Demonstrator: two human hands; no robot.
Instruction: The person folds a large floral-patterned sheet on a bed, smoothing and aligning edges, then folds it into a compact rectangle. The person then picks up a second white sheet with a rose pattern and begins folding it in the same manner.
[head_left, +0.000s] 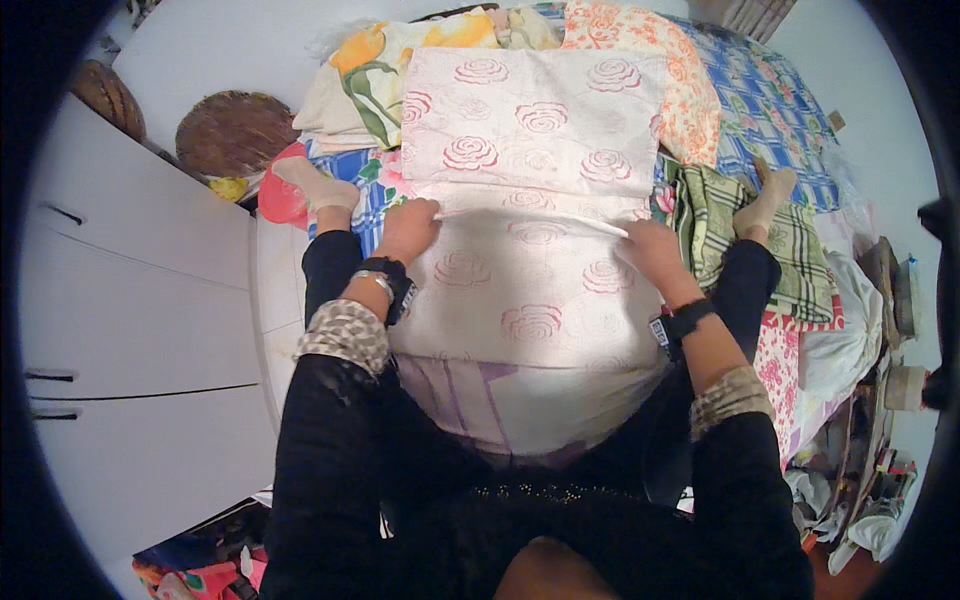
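A white cloth [535,270] with red rose outlines lies spread in front of me, between my legs. A raised crease runs across its middle. At the left end of that crease, my left hand [408,230] is closed on the cloth's edge. My right hand [655,255] pinches the opposite edge, slightly lower. The far half [540,85] lies flat, reaching over other folded fabrics. Both fingertips are partly hidden by the fabric.
Beneath is a blue plaid bedcover [760,90]. Yellow-flowered [370,60] and orange-patterned fabrics [690,90] lie at the far side. A green plaid cloth [720,220] is by my right foot [768,200]. White cabinets [150,320] stand left, near a round brown woven item [235,135].
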